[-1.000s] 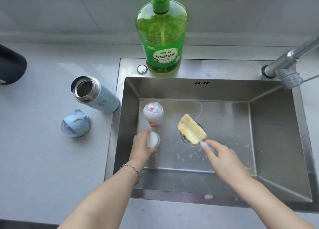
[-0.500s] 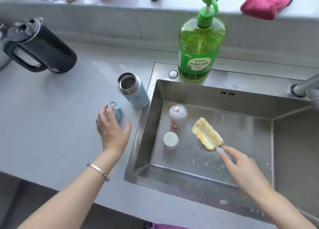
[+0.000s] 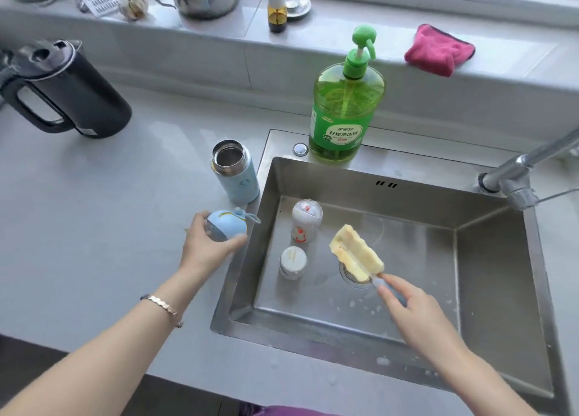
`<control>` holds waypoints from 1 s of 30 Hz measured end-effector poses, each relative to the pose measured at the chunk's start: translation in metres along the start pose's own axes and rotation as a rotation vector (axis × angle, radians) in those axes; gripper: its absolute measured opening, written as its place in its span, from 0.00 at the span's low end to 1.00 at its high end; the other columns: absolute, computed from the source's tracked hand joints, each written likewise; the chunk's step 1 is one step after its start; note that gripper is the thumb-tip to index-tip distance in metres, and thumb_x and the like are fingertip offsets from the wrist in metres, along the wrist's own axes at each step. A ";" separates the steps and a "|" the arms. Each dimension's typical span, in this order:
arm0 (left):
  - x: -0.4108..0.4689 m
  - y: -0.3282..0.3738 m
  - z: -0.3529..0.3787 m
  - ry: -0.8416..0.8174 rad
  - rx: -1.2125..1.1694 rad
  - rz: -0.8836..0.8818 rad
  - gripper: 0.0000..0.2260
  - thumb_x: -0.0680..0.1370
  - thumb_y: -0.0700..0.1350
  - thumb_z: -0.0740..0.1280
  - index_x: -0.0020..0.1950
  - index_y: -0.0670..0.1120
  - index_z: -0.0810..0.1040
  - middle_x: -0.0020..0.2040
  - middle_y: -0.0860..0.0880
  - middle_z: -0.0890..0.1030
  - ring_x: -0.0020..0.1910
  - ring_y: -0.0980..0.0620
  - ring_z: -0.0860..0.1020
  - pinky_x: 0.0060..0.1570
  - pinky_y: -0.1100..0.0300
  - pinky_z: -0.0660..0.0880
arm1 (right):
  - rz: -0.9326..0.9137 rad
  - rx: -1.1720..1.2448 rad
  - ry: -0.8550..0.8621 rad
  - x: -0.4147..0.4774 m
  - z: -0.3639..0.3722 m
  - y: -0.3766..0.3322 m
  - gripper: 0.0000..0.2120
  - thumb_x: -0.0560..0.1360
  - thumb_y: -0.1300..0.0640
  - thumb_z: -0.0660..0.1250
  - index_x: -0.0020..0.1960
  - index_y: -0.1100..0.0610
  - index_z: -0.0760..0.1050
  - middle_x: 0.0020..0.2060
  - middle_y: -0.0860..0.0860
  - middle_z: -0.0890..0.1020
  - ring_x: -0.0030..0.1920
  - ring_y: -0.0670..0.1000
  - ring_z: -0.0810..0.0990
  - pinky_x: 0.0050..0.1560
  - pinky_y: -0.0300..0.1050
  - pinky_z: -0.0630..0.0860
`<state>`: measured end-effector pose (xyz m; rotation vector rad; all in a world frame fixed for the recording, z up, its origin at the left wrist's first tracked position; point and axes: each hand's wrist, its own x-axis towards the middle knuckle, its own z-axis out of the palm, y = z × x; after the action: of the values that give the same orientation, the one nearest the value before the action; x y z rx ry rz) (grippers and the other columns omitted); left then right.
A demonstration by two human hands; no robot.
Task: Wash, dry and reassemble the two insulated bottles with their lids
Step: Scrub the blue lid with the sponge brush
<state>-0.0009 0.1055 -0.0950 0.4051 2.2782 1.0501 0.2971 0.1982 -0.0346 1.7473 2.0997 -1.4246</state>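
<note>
Left hand (image 3: 206, 246) gripped blue lid (image 3: 226, 227) beside sink (image 3: 360, 177), right hand (image 3: 416, 312) fingers pinched yellow sponge brush (image 3: 355, 252) over drain.

A home kitchen: a stainless steel sink (image 3: 360, 177) with a faucet (image 3: 529, 162) set in a grey table (image 3: 94, 227), dish soap bottle (image 3: 346, 108) at the sink's back edge, black kettle (image 3: 62, 86) toward the far left.

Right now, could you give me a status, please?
Left hand grips blue lid. Right hand holds sponge brush. White bottle, white cap sit in sink.
</note>
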 end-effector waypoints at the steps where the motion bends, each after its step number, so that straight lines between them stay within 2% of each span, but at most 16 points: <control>1: -0.019 0.005 0.006 -0.093 -0.146 -0.058 0.26 0.66 0.42 0.78 0.59 0.49 0.69 0.55 0.47 0.76 0.48 0.51 0.77 0.45 0.61 0.76 | -0.007 0.018 0.011 -0.003 -0.002 0.002 0.09 0.79 0.47 0.58 0.55 0.41 0.75 0.41 0.52 0.84 0.43 0.52 0.79 0.47 0.44 0.73; 3: -0.055 0.014 0.019 -0.272 -0.384 -0.191 0.16 0.71 0.41 0.73 0.54 0.50 0.72 0.51 0.46 0.78 0.46 0.49 0.79 0.37 0.62 0.79 | -0.024 0.066 0.043 -0.012 -0.006 0.006 0.11 0.78 0.48 0.59 0.59 0.42 0.75 0.30 0.43 0.78 0.33 0.45 0.73 0.41 0.37 0.70; 6: -0.096 0.030 0.040 -0.434 -0.457 -0.223 0.11 0.75 0.47 0.68 0.55 0.51 0.73 0.51 0.47 0.79 0.46 0.46 0.81 0.35 0.62 0.77 | -0.109 0.102 0.039 -0.033 -0.008 0.005 0.11 0.78 0.49 0.59 0.54 0.33 0.73 0.26 0.46 0.70 0.26 0.47 0.63 0.32 0.41 0.63; 8: -0.115 0.046 0.056 -0.489 -0.449 -0.182 0.16 0.73 0.55 0.65 0.57 0.49 0.72 0.49 0.46 0.79 0.39 0.50 0.81 0.34 0.62 0.75 | -0.189 0.105 0.007 -0.048 -0.004 0.001 0.15 0.78 0.51 0.59 0.49 0.27 0.68 0.24 0.47 0.65 0.25 0.47 0.59 0.30 0.41 0.58; 10: -0.130 0.061 0.068 -0.538 -0.473 -0.144 0.24 0.70 0.61 0.65 0.59 0.47 0.71 0.47 0.45 0.78 0.35 0.53 0.80 0.34 0.62 0.73 | -0.221 0.130 0.037 -0.055 -0.004 0.002 0.17 0.79 0.53 0.59 0.48 0.27 0.68 0.22 0.48 0.62 0.26 0.47 0.59 0.30 0.42 0.57; 13: -0.143 0.076 0.081 -0.560 -0.474 -0.080 0.24 0.71 0.63 0.65 0.57 0.47 0.71 0.49 0.46 0.77 0.34 0.54 0.80 0.31 0.64 0.72 | -0.209 0.181 0.138 -0.058 -0.016 0.014 0.11 0.79 0.52 0.59 0.51 0.36 0.75 0.23 0.53 0.67 0.26 0.51 0.64 0.32 0.42 0.58; 17: -0.152 0.085 0.089 -0.565 -0.489 -0.051 0.27 0.68 0.62 0.59 0.60 0.45 0.70 0.45 0.47 0.76 0.32 0.58 0.78 0.32 0.63 0.72 | -0.306 0.101 0.140 -0.072 -0.022 0.021 0.18 0.79 0.55 0.59 0.55 0.31 0.70 0.19 0.48 0.62 0.24 0.48 0.59 0.27 0.39 0.55; 20: -0.156 0.088 0.091 -0.573 -0.493 -0.035 0.28 0.70 0.62 0.56 0.62 0.45 0.70 0.45 0.48 0.76 0.33 0.58 0.78 0.33 0.63 0.72 | -0.355 0.044 0.194 -0.076 -0.023 0.032 0.14 0.79 0.54 0.59 0.59 0.39 0.74 0.20 0.46 0.64 0.24 0.48 0.60 0.26 0.38 0.55; 23: -0.157 0.092 0.092 -0.565 -0.520 -0.104 0.23 0.77 0.61 0.53 0.63 0.47 0.72 0.45 0.47 0.78 0.35 0.55 0.77 0.33 0.63 0.73 | -0.373 -0.031 0.216 -0.083 -0.024 0.035 0.15 0.75 0.51 0.58 0.61 0.42 0.72 0.21 0.42 0.67 0.24 0.46 0.63 0.27 0.36 0.57; 25: -0.159 0.095 0.092 -0.574 -0.521 -0.138 0.21 0.79 0.60 0.52 0.62 0.49 0.73 0.45 0.46 0.78 0.33 0.54 0.78 0.30 0.65 0.73 | -0.375 0.076 0.212 -0.084 -0.026 0.034 0.13 0.77 0.52 0.60 0.58 0.40 0.76 0.20 0.45 0.65 0.23 0.47 0.61 0.25 0.37 0.56; 28: -0.159 0.096 0.091 -0.565 -0.545 -0.224 0.18 0.80 0.59 0.53 0.59 0.50 0.74 0.45 0.46 0.79 0.35 0.50 0.79 0.26 0.66 0.73 | -0.335 0.340 0.269 -0.078 -0.039 0.030 0.18 0.78 0.54 0.59 0.52 0.28 0.73 0.22 0.49 0.61 0.23 0.47 0.57 0.25 0.39 0.55; 30: -0.161 0.095 0.092 -0.568 -0.511 -0.196 0.16 0.80 0.59 0.53 0.57 0.51 0.74 0.46 0.47 0.79 0.35 0.50 0.79 0.27 0.66 0.73 | -0.344 0.313 0.264 -0.076 -0.042 0.027 0.17 0.78 0.54 0.60 0.52 0.30 0.74 0.22 0.49 0.62 0.23 0.47 0.58 0.26 0.40 0.56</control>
<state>0.1847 0.1402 -0.0070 0.2200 1.4576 1.1826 0.3654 0.1675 0.0161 1.8315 2.5322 -1.7813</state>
